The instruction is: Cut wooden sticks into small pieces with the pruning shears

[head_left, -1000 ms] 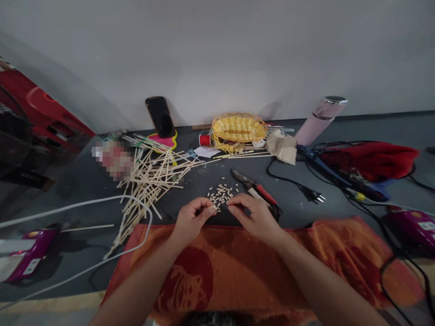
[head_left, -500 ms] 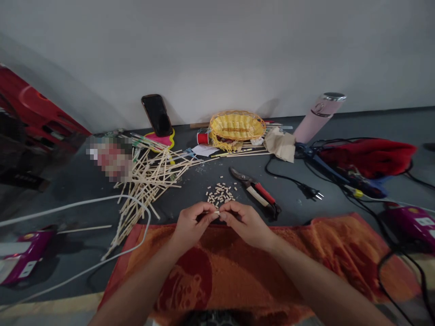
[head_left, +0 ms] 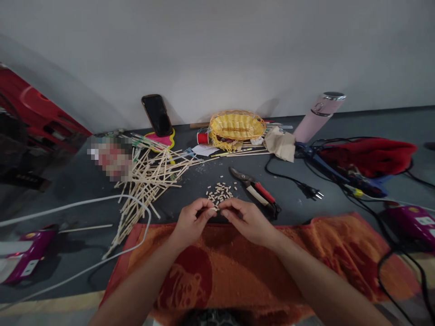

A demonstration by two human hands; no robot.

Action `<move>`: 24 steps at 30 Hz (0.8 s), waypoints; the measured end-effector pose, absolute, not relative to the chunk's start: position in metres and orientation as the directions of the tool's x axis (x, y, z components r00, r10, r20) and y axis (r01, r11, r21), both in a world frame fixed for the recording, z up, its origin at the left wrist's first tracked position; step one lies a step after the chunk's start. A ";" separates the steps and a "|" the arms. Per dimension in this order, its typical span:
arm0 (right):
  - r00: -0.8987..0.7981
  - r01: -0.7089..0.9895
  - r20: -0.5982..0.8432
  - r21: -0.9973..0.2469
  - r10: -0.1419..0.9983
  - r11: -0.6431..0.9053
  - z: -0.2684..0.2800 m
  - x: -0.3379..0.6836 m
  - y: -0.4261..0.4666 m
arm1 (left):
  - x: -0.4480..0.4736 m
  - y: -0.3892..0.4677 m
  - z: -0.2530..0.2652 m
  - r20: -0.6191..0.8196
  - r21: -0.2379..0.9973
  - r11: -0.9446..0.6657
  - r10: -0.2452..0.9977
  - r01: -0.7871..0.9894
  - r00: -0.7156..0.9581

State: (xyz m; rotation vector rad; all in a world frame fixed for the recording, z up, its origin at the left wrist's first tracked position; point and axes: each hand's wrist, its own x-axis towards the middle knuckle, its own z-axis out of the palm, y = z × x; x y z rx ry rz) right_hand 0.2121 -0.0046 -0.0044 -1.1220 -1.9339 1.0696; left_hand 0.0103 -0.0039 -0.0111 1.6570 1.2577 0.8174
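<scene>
My left hand (head_left: 193, 220) pinches a small pale wooden peg (head_left: 215, 209) between thumb and forefinger, over the near edge of a loose pile of short cut wooden pegs (head_left: 220, 192). Just to its right is my right hand (head_left: 248, 220), its thumb and forefinger slightly parted near the peg, with nothing visible between them. Pruning shears (head_left: 254, 190) with one red and one whitish handle lie beyond my right hand. Both forearms reach across an orange towel (head_left: 251, 271) at the table's front.
Long thin wooden sticks (head_left: 149, 181) lie heaped at left, near a propped phone (head_left: 157, 115). A yellow woven basket (head_left: 238, 126), red thread spool (head_left: 203, 137) and pink flask (head_left: 319, 117) stand along the wall. Cords, a black plug (head_left: 311, 192) and red cloth (head_left: 370, 156) occupy the right.
My hands have moved slightly apart. The right thumb and forefinger have come away from the peg, which stays in my left fingertips.
</scene>
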 end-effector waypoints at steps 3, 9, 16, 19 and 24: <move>-0.339 0.626 0.267 -0.652 0.902 0.428 -0.004 0.230 0.006 | 0.007 -0.001 -0.011 -0.026 0.958 -0.046 0.969 0.284 0.244; -0.132 0.977 0.169 -0.144 0.977 0.157 -0.009 0.263 0.019 | 0.004 0.001 -0.013 -0.060 0.993 0.034 0.971 0.116 0.230; -0.160 0.976 0.183 -0.120 0.970 0.184 -0.025 0.267 0.026 | 0.004 0.002 -0.015 -0.090 0.994 0.100 0.969 -0.032 0.231; -0.071 0.951 0.244 -0.277 0.967 0.140 -0.022 0.268 0.029 | 0.003 0.002 -0.015 -0.090 0.994 0.100 0.968 -0.031 0.232; 0.007 0.670 0.248 -0.720 0.969 0.180 -0.006 0.266 0.027 | 0.003 0.003 -0.015 -0.080 0.994 0.095 0.971 -0.055 0.226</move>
